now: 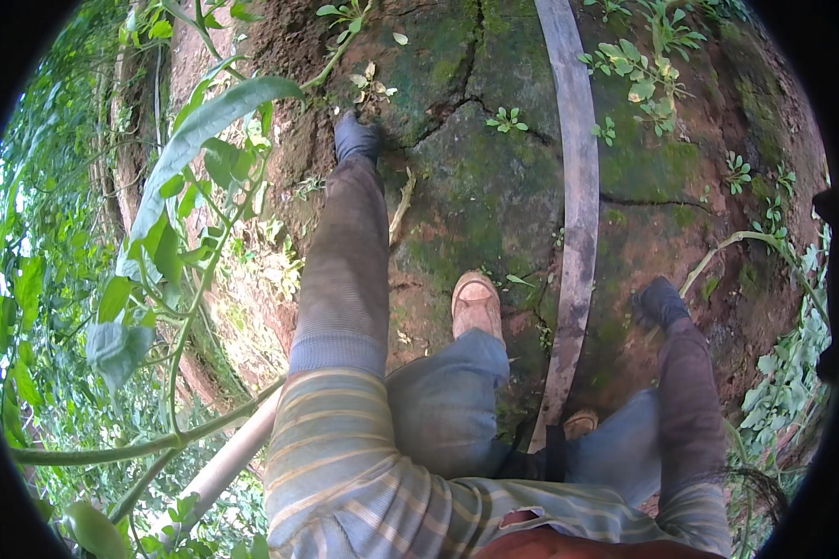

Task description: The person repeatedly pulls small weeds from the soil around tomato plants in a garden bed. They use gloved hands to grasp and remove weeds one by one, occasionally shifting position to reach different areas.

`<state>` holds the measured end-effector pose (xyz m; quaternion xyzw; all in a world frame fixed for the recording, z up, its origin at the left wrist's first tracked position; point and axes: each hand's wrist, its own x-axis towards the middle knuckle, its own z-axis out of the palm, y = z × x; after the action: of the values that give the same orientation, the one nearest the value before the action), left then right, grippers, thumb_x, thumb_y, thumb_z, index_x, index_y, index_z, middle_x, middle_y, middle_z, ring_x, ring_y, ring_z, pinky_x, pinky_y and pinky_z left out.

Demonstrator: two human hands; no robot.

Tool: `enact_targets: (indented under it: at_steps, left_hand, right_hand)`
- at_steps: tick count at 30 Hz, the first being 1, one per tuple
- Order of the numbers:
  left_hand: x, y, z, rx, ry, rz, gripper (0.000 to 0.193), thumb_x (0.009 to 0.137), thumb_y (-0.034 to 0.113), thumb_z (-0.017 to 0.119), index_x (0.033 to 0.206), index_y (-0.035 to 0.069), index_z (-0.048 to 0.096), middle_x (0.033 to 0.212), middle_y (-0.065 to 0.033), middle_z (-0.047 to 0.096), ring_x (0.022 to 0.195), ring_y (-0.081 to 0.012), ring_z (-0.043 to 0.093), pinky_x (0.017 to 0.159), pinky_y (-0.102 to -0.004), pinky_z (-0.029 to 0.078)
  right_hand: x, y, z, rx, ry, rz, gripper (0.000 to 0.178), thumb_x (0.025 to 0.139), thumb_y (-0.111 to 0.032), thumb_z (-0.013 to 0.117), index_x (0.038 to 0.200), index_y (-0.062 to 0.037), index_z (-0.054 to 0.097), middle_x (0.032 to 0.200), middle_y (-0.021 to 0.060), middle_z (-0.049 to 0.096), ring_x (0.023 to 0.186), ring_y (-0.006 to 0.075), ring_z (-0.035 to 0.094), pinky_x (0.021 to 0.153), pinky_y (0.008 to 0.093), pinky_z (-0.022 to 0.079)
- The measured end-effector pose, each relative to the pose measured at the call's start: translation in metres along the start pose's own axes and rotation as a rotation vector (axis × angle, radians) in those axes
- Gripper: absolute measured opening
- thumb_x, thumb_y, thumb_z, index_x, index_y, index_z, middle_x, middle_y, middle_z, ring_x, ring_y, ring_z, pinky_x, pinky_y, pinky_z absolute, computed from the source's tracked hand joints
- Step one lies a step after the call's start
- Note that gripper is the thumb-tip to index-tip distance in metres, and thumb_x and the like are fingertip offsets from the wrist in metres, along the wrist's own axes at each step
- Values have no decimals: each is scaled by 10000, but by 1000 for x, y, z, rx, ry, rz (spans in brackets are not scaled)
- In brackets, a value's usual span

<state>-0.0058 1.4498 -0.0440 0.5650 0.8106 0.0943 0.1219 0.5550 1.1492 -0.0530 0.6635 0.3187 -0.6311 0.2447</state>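
Note:
My left hand [356, 138], in a dark glove, reaches down to the soil at the upper left of centre. Its fingers look curled in, and whatever they hold is hidden. Just beyond it grows a small weed with pale, yellowish leaves [371, 86]. Low on the right is my right hand [660, 303], also dark-gloved, close above the mossy ground. A thin bare stem [718, 250] ends right beside it; contact cannot be made out. The right fingers are too dark to read. Dark sleeves cover both forearms.
A long flat grey strip [576, 177] runs along the cracked, mossy ground [475, 177] between my feet, near my brown shoe [476, 303]. Tall leafy plants [196, 270] crowd the left, with a pale pole [228, 466] below. Small weeds [506, 120] dot the ground; more leaves [783, 373] line the right.

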Motion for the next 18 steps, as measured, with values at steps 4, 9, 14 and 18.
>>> enact_targets:
  at_steps: [4, 9, 14, 18]
  left_hand:
    - [23, 10, 6, -14, -10, 6, 261, 741, 202, 636, 930, 28, 685, 887, -218, 666, 871, -374, 637, 784, -415, 490]
    - [33, 21, 17, 159, -150, -31, 296, 781, 247, 625, 960, 14, 653, 913, -238, 658, 910, -396, 628, 797, -437, 496]
    - [42, 14, 41, 205, -128, -55, 317, 812, 304, 617, 975, 33, 639, 951, -236, 654, 929, -402, 622, 805, -452, 496]
    - [41, 11, 34, 274, -229, 174, 339, 794, 269, 640, 1046, 41, 639, 987, -208, 662, 933, -365, 634, 799, -406, 503]
  right_hand:
    - [-6, -5, -1, -170, 58, -41, 281, 869, -215, 601, 753, 33, 667, 647, 152, 662, 535, 251, 661, 484, 363, 529]
    - [4, 3, 1, 57, 38, 80, 271, 875, -196, 583, 761, 33, 672, 638, 152, 657, 529, 253, 656, 478, 369, 524]
    - [29, 26, 5, -145, -13, -187, 237, 875, -171, 567, 802, 25, 679, 673, 161, 663, 554, 263, 664, 488, 376, 526]
    - [46, 39, 9, -499, -1, -366, 209, 841, -178, 588, 847, 4, 690, 715, 169, 674, 582, 281, 670, 514, 372, 525]
